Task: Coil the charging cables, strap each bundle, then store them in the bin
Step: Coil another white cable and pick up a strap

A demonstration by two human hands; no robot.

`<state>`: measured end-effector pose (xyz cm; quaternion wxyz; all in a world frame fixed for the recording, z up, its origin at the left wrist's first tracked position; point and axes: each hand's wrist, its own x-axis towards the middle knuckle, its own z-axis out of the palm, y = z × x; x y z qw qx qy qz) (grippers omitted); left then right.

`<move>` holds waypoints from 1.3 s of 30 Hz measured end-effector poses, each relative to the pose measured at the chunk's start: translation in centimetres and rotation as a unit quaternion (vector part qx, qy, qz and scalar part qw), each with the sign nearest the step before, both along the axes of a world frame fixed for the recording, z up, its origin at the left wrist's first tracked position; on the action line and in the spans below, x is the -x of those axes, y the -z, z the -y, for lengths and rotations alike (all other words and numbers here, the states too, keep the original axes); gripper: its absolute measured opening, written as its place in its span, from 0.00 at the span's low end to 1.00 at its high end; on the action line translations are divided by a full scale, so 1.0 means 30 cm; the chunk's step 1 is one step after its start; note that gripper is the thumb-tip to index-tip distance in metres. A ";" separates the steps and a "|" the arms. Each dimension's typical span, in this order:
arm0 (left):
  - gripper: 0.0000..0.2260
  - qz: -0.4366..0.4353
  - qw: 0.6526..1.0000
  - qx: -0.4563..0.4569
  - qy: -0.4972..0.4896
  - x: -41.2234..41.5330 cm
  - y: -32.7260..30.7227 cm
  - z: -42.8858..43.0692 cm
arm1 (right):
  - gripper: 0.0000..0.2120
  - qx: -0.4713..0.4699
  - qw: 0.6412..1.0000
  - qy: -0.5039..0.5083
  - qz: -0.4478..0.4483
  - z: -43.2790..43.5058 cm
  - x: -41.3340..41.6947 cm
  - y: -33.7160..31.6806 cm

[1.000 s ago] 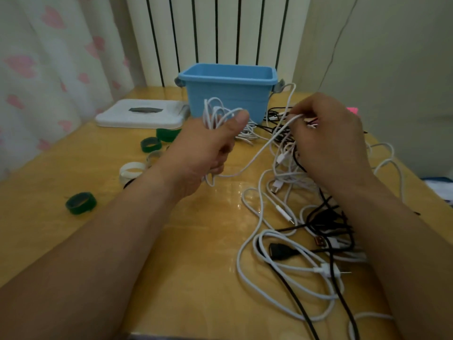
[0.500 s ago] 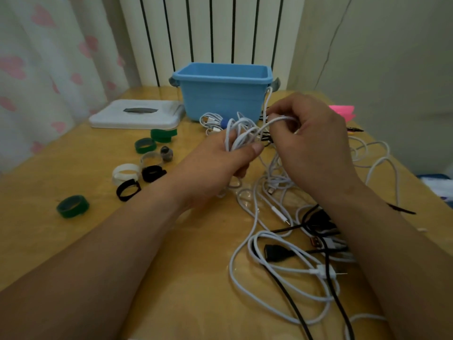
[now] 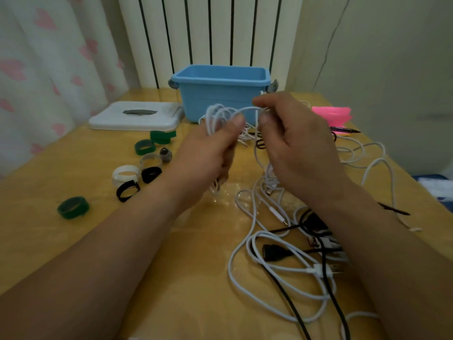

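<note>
My left hand grips a coil of white charging cable, several loops standing up above my thumb. My right hand pinches the same cable's free strand between thumb and forefinger, just right of the coil. That strand runs down into a tangle of white and black cables lying on the wooden table under my right forearm. The empty-looking blue bin stands behind my hands. Several strap rings in green, black and white lie to the left.
A flat white lid lies left of the bin. Pink sticky notes and a pen sit at the back right. A radiator and a curtain stand behind the table; more white cable loops trail toward the right edge.
Both hands have come closer together in front of the bin, and another loop of white cable has gone onto the coil in my left hand.
</note>
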<state>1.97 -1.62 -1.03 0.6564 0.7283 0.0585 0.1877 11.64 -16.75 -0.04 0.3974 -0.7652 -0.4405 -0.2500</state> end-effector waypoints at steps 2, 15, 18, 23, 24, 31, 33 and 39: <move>0.13 0.027 0.997 0.070 -0.024 -0.002 -0.009 -0.018 | 0.08 0.031 0.999 0.007 -0.022 -0.001 -0.017 0.003; 0.23 0.096 0.993 0.065 -0.025 -0.054 0.019 0.046 | 0.06 -0.009 1.000 0.021 0.004 -0.052 0.082 0.007; 0.13 0.132 0.986 0.076 -0.060 -0.051 0.010 0.047 | 0.05 0.005 1.000 0.024 -0.004 -0.060 0.087 0.006; 0.06 0.154 0.978 0.042 -0.134 -0.046 -0.014 0.020 | 0.08 -0.006 0.998 0.033 -0.056 -0.033 0.051 0.002; 0.08 0.152 0.979 0.034 -0.134 -0.046 -0.015 0.013 | 0.07 -0.009 0.997 0.029 -0.064 -0.025 0.037 0.004; 0.11 0.099 0.992 0.020 -0.072 -0.042 -0.001 0.058 | 0.11 0.018 0.999 0.050 0.014 -0.025 0.043 0.003; 0.21 0.095 0.993 0.049 -0.043 -0.047 0.003 0.055 | 0.11 0.035 0.998 0.047 0.025 -0.033 0.056 0.003; 0.10 0.115 0.991 0.045 -0.050 -0.049 0.013 0.060 | 0.12 0.076 0.995 0.045 0.040 -0.034 0.053 -0.002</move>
